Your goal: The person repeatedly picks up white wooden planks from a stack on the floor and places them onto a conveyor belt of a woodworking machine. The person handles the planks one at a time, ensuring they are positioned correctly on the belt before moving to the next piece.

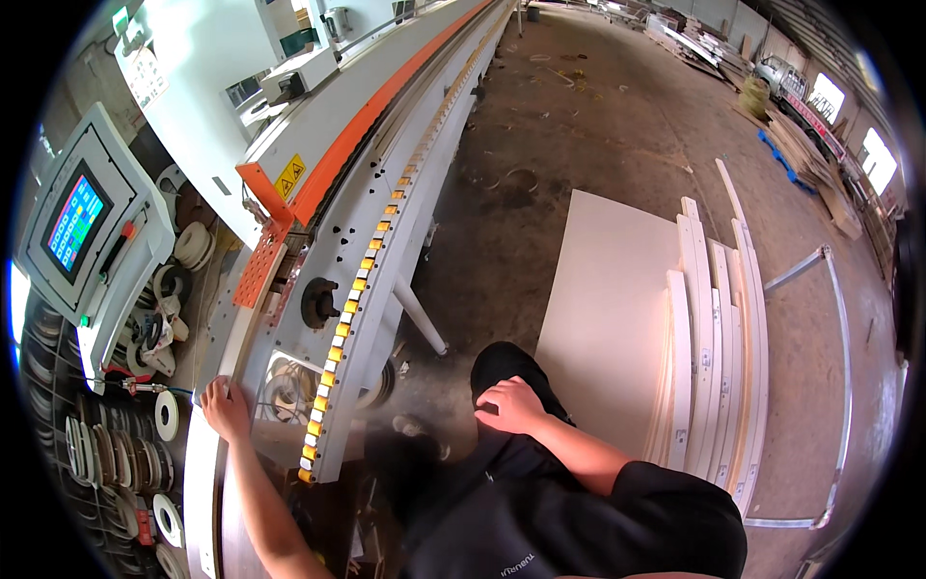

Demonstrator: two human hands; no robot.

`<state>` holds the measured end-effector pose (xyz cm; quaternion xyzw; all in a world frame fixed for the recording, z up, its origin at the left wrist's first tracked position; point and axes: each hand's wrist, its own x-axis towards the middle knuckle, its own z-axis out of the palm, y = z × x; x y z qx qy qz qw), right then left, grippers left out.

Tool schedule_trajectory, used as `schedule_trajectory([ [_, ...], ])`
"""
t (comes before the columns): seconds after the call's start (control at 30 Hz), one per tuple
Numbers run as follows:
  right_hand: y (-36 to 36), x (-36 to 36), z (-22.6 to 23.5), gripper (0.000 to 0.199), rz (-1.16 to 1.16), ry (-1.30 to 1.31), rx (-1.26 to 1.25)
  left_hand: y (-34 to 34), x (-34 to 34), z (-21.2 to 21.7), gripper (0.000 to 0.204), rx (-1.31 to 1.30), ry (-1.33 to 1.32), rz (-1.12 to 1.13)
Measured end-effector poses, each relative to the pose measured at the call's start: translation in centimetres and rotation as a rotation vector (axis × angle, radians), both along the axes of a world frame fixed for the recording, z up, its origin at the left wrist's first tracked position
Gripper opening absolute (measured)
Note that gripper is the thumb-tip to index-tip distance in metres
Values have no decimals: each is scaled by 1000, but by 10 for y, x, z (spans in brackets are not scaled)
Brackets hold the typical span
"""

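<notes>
My left hand is at the lower left, its fingers bent over the upper edge of a long narrow board. The board is pale and runs from the bottom of the view toward an orange perforated guard on a long white machine. To the right, my right hand lies on my raised thigh with its fingers loosely laid over the black trousers, holding nothing. A rail of yellow and white rollers stands between my left arm and my legs.
A control panel with a lit screen stands at the left, above several rolls of edge banding. At my right, long narrow panels are stacked on a wide pale board, beside a metal frame. An orange beam runs along the machine.
</notes>
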<state>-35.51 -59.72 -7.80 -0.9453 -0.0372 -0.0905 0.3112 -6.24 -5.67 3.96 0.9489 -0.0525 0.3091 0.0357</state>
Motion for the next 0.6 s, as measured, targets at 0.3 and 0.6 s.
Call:
schedule_trajectory([
  [0.3,-3,-2,-2,24,-2,8,16,5,3,-6,20,30,-13,6],
  [0.6,-1,-1,-2,24,5,-1,12,13,7,-10,23,23,-21,-2],
])
